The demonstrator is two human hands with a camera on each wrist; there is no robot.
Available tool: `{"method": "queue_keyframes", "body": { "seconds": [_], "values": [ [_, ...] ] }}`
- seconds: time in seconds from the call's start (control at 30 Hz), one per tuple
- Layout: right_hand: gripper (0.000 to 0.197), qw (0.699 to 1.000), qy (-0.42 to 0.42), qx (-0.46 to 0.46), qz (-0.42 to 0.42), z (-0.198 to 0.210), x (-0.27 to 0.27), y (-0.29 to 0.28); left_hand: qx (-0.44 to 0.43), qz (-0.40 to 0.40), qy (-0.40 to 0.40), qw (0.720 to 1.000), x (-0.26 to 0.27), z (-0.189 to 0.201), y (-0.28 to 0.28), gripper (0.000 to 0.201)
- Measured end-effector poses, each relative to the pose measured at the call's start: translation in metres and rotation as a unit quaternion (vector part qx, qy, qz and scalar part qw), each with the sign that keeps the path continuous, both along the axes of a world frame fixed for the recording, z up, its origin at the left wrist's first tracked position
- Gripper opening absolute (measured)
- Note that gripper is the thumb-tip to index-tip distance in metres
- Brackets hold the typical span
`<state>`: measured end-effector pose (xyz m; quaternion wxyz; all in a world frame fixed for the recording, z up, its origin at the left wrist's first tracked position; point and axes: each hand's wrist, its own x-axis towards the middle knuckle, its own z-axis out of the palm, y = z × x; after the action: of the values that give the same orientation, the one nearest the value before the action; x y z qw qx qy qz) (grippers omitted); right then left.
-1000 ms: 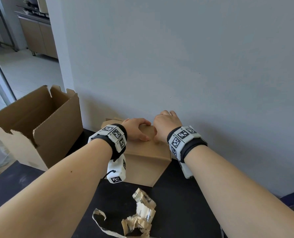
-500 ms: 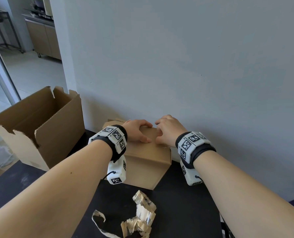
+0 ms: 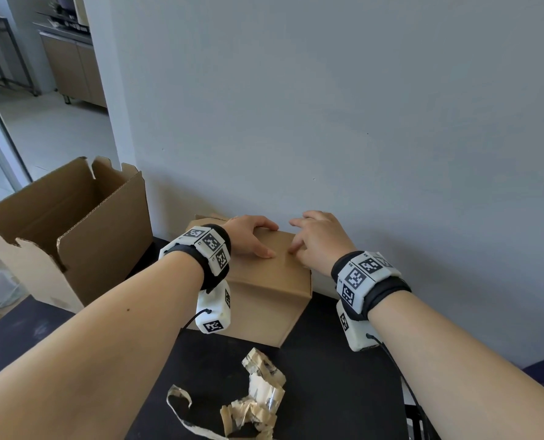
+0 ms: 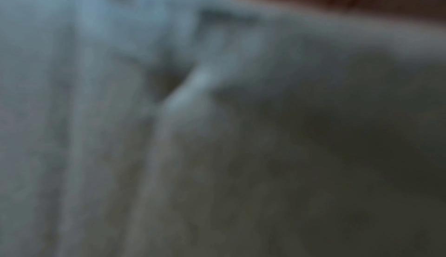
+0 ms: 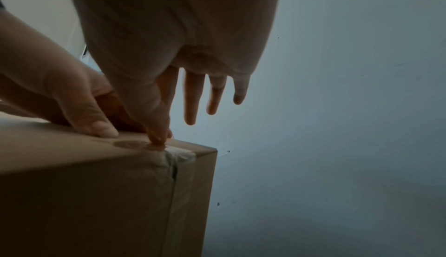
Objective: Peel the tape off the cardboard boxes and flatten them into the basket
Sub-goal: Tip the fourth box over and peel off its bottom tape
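A small closed cardboard box stands on the black table against the wall. My left hand lies on its top, fingers curled over the far edge and thumb flat on the lid. My right hand is at the box's right end. In the right wrist view its thumb tip presses the top edge of the box just beside wrinkled tape at the corner seam, and its other fingers hang straight. The left wrist view is a blur.
A large open cardboard box stands at the table's left edge. A crumpled heap of peeled tape lies on the table in front of the small box. The grey wall rises right behind it.
My right hand has drawn back to the right, away from my left hand, so a gap now shows between them. Its fingers have straightened. The left hand has stayed on the box.
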<state>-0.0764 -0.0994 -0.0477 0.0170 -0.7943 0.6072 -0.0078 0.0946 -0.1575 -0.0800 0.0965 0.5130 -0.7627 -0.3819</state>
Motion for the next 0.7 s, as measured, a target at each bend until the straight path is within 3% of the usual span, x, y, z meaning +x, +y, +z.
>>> {"method": "queue_keyframes", "body": {
  "seconds": [0.2,0.4,0.43,0.5,0.6,0.7],
  "values": [
    [0.020,1.000,0.015,-0.004,-0.008,-0.001,0.006,-0.001,-0.007,-0.001,-0.005,1.000,0.001,0.001,0.003,0.062],
    [0.008,0.986,0.164,0.012,-0.009,0.008,0.028,-0.015,-0.015,0.000,0.002,1.000,0.000,0.000,0.004,0.061],
    [0.015,0.985,0.171,0.018,-0.016,0.010,0.031,-0.018,-0.017,0.001,0.002,1.000,0.000,0.000,0.004,0.061],
    [0.026,0.983,0.176,0.043,-0.031,0.014,0.034,-0.021,-0.021,0.000,0.001,1.000,-0.001,-0.001,0.004,0.061],
    [0.006,0.988,0.140,0.065,-0.031,0.014,0.033,-0.025,-0.021,-0.002,-0.001,1.000,-0.001,-0.001,0.004,0.062],
    [0.019,0.990,0.113,0.073,-0.030,0.006,0.028,-0.028,-0.017,-0.001,0.000,1.000,0.000,-0.001,0.004,0.062]
  ]
}}
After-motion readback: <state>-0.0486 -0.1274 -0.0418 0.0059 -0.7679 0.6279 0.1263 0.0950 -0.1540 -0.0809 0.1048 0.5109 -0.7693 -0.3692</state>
